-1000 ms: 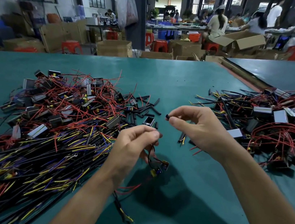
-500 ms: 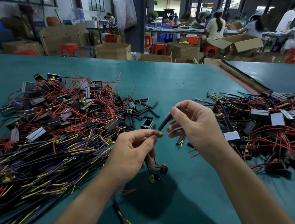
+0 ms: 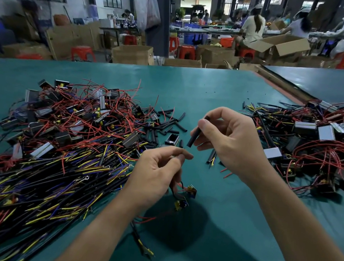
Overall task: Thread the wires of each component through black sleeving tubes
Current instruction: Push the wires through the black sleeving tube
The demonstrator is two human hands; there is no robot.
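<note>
Just nearer the camera than the scatter of loose cut tubes (image 3: 167,125) on the green table (image 3: 216,92), the two hands hover close together without touching. To the right of that scatter, the right hand (image 3: 231,143) is raised, its thumb and forefinger pinching a black sleeving tube (image 3: 194,137) along its upper half while the other fingers curl loosely behind. The tube slants, and its free lower end points down toward the left hand (image 3: 156,172), with a small gap between them. The left hand, on the near side of the scatter, is turned back-up, its thumb and forefinger tips pressed together on the wires (image 3: 173,193) of a small component (image 3: 181,204). The wire ends inside the pinch are too fine to make out. The component, with yellow parts, dangles under the palm just above the table. Left of the scatter sprawls a big heap of wired components (image 3: 66,137), and far to its right lies a second heap (image 3: 318,151).
</note>
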